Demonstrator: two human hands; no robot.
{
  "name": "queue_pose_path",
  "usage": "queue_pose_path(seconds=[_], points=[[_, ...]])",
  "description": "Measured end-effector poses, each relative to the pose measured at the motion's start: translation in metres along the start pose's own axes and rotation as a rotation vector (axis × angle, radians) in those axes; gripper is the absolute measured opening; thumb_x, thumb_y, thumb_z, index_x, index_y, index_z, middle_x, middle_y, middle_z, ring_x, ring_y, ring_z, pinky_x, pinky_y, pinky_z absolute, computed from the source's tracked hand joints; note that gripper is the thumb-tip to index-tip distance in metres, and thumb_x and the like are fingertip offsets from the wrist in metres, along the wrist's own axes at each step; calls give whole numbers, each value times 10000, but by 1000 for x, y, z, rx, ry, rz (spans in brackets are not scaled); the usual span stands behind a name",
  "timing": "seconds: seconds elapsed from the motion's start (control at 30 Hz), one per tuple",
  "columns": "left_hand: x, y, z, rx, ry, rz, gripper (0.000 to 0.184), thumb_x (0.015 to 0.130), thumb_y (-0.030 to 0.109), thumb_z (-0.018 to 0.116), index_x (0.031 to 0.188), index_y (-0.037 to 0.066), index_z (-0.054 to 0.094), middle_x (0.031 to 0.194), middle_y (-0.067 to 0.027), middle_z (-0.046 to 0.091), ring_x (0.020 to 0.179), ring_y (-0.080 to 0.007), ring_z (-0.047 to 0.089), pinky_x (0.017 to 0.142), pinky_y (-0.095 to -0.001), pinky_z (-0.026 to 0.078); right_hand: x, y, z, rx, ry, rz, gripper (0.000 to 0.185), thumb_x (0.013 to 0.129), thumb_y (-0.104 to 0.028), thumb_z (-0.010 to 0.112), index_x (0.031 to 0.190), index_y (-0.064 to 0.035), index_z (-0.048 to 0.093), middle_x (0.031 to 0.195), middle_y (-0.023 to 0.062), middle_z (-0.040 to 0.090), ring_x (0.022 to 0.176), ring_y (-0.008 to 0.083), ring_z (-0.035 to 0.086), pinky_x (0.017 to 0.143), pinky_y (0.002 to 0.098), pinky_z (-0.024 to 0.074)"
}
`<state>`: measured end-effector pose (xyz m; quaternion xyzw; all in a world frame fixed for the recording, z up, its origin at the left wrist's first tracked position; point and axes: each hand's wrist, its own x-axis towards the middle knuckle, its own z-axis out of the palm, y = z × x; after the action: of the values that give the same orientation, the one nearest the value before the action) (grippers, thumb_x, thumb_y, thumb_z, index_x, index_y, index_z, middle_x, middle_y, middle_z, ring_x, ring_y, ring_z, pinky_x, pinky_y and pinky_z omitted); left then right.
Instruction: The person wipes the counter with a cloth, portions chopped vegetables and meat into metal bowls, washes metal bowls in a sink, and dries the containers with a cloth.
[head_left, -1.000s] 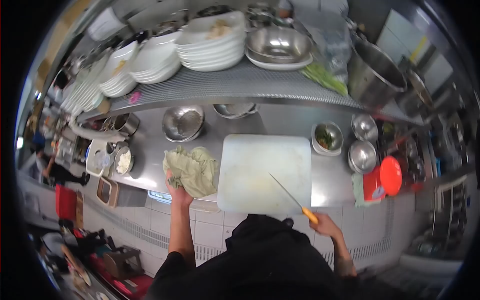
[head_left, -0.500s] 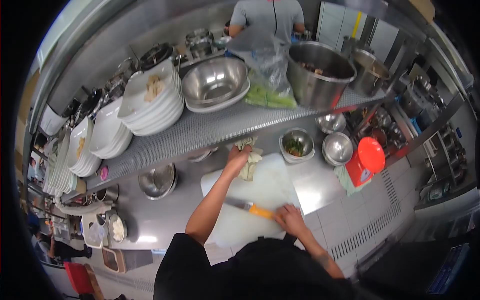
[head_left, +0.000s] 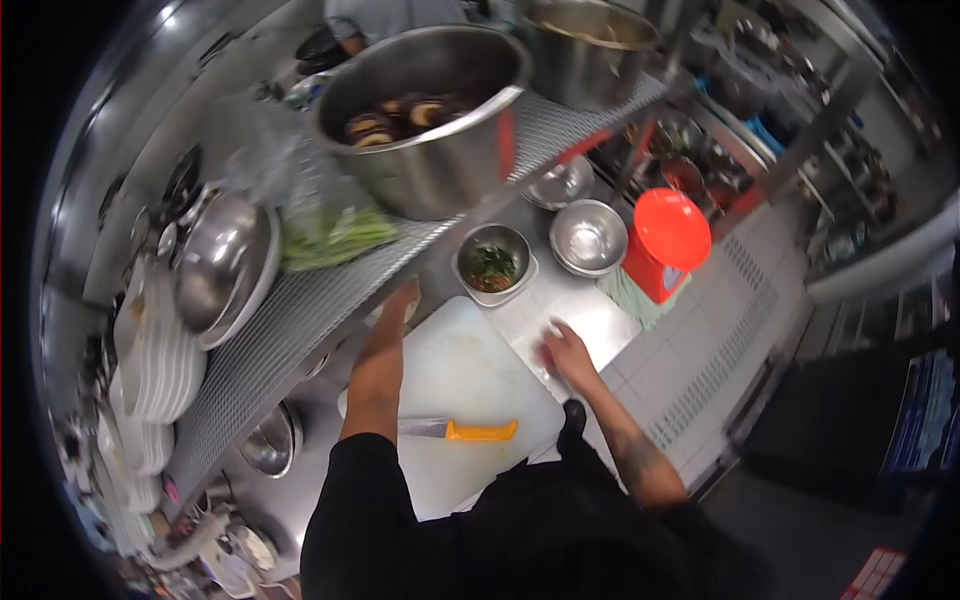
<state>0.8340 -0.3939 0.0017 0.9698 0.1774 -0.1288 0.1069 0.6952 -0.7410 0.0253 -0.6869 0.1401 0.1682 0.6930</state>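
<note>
My left hand (head_left: 402, 300) is at the far left edge of the white cutting board (head_left: 470, 360), partly under the shelf edge. A pale patch, perhaps the cloth, shows beside it, but its fingers are hidden. My right hand (head_left: 568, 355) hovers over the steel counter right of the board, somewhat blurred, fingers apart and holding nothing. On the board lies a knife with an orange handle (head_left: 482, 431), its blade partly behind my left forearm. Beyond the board stands a steel bowl with chopped greens (head_left: 493, 262), resting in a white dish.
Steel bowls (head_left: 588, 238) and a red kitchen scale (head_left: 668, 240) on a green cloth (head_left: 645, 303) stand at the right. The perforated shelf (head_left: 330, 290) overhead carries a large pot (head_left: 430, 170), bagged greens (head_left: 340, 240) and stacked white dishes (head_left: 155, 350). Another person (head_left: 390, 15) stands behind it.
My right hand has let go of the knife handle and moved away over the counter. My left hand, earlier gripping a cloth, is now further under the shelf. The view has swung right.
</note>
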Motion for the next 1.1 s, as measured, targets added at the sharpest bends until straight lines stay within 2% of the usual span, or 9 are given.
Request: queue_pose_path(seconds=[0.03,0.17,0.37,0.67,0.77,0.83,0.9,0.97,1.1], points=[[6,6,-3,19,32,-49,644,838,490,542,1294,44,451,1336,-220,454,1247,-398,447,969,-523,400,22,-20,16,198,-16,141,661,940,-228,555,1451,20,218,985,166,633,661,164,614,553,286,509],[30,24,-10,131,121,-123,733,799,531,606,1290,30,395,1296,-216,451,1220,-395,457,944,-499,441,110,-33,63,291,66,131,613,943,-209,532,1380,53,191,1203,254,515,779,275,657,622,363,600],[51,22,14,275,130,-170,718,803,518,611,1294,47,383,1259,-229,433,1196,-392,459,933,-484,453,183,-52,93,-129,261,67,538,906,-127,505,1332,43,224,1064,275,590,765,352,677,537,375,610],[35,106,48,400,86,216,742,839,517,564,1291,-26,338,1280,-282,382,1181,-434,421,885,-532,438,214,-104,98,181,264,129,517,885,-207,565,1290,34,354,1137,262,583,989,361,644,542,432,546],[5,142,39,396,-57,331,696,850,487,563,1309,9,349,1315,-279,341,1179,-482,414,916,-563,420,185,-96,84,-250,225,-48,543,855,-197,594,1299,35,383,1202,261,534,1021,355,618,739,439,536],[-27,156,29,289,-32,358,631,853,429,582,1315,53,376,1337,-261,321,1178,-508,409,936,-584,407,121,-66,69,-371,440,-557,538,831,-166,601,1299,13,407,1197,226,524,1007,341,593,870,418,477],[-44,160,33,408,-17,550,598,842,345,599,1327,74,377,1339,-240,326,1173,-514,413,946,-588,406,30,-37,31,-94,264,-769,517,818,-119,593,1300,-29,427,1101,192,561,1017,331,562,825,414,472],[-67,163,35,446,-20,651,545,826,255,593,1303,70,405,1315,-227,362,1151,-502,438,916,-589,426,-60,22,-6,-91,160,-479,371,812,-49,576,1178,-54,516,771,85,556,669,200,557,619,346,484],[-150,181,61,394,26,967,401,802,149,561,1184,64,475,1246,-219,448,1029,-428,517,814,-502,501,-219,156,-66,-179,457,-58,229,793,-39,560,1018,-41,603,761,147,628,683,215,621,633,359,503]])
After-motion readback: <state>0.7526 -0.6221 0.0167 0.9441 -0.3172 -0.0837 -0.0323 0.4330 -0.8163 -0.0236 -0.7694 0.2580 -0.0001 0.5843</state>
